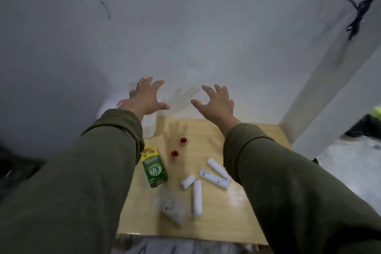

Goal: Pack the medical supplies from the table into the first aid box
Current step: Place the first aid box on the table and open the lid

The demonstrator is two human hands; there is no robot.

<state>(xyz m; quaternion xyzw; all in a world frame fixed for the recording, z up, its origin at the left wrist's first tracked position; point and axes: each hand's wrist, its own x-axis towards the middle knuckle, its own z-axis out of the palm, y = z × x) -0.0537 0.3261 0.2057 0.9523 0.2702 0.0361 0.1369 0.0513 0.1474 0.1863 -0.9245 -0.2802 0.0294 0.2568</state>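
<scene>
Head view shows both arms in olive sleeves stretched over a wooden table (243, 208), left hand (147, 97) and right hand (216, 102) empty with fingers spread. A white first aid box (149, 128) sits at the far left corner, partly behind the left wrist. Four white rolls (197, 198), a green carton (154, 171), two red caps (174, 154) and a clear packet (173, 208) lie on the tabletop.

The counter (243, 138) looks like smooth pale wood with a slight sheen, the sleeves (288, 181) matt olive cloth, the green carton (155, 171) glossy.
</scene>
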